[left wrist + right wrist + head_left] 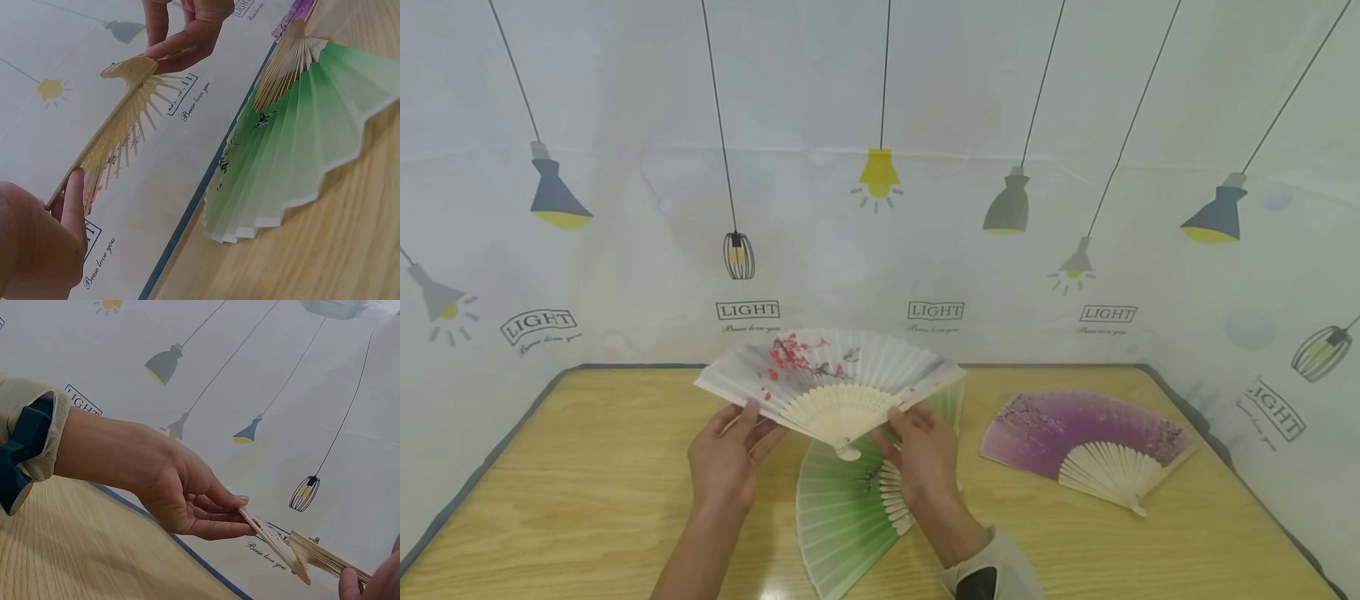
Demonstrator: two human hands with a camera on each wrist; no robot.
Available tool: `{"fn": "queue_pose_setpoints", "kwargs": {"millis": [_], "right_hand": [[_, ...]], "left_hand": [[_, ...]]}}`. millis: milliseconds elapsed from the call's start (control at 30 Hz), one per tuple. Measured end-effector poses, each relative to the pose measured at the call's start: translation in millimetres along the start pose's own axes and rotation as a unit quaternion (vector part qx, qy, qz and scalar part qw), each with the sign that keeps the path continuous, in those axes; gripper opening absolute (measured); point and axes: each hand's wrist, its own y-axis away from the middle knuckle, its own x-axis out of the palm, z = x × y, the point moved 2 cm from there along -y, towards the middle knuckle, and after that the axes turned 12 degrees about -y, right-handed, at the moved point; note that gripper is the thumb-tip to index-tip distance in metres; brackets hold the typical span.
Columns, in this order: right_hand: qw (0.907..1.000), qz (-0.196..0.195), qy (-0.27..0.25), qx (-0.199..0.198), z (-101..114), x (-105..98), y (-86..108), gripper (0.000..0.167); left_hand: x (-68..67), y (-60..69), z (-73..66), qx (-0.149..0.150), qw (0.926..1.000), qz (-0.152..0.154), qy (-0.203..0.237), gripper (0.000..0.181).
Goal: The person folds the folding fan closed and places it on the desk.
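Note:
A white folding fan (842, 375) with red blossoms and bamboo ribs is spread wide above the table, its pivot end toward me. My left hand (726, 458) pinches its left edge between thumb and fingers. On the opposite edge, my right hand (925, 454) holds the outer rib the same way. Beneath lies a green folding fan (842, 508), opened out on the table and partly covered by the right hand and the white fan. In the left wrist view the white fan (119, 119) is seen nearly edge-on, its ribs spread.
A purple folding fan (1037, 429) lies spread on the right of the wooden table (587, 500). Behind the table's dark-edged far side rises a pale cloth backdrop (820, 250) printed with hanging lamps, which also runs along both sides.

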Motion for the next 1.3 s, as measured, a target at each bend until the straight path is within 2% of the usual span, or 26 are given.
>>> {"fn": "queue_pose_setpoints", "kwargs": {"millis": [333,833,1300], "right_hand": [[0.9999,0.008,0.011,0.001,-0.3,0.9,0.1,0.034],[0.999,0.016,0.035,0.023,0.1,3.6,-1.5,0.036],[0.9976,0.046,0.04,0.032,-2.3,2.5,2.8,0.048]], "left_hand": [[0.2,0.5,0.0,-0.004,1.0,0.001,0.001,0.035],[0.5,-1.7,0.6,-0.003,1.0,-0.003,-0.007,0.035],[-1.0,-0.8,3.3,-0.005,0.9998,-0.006,-0.02,0.036]]}}
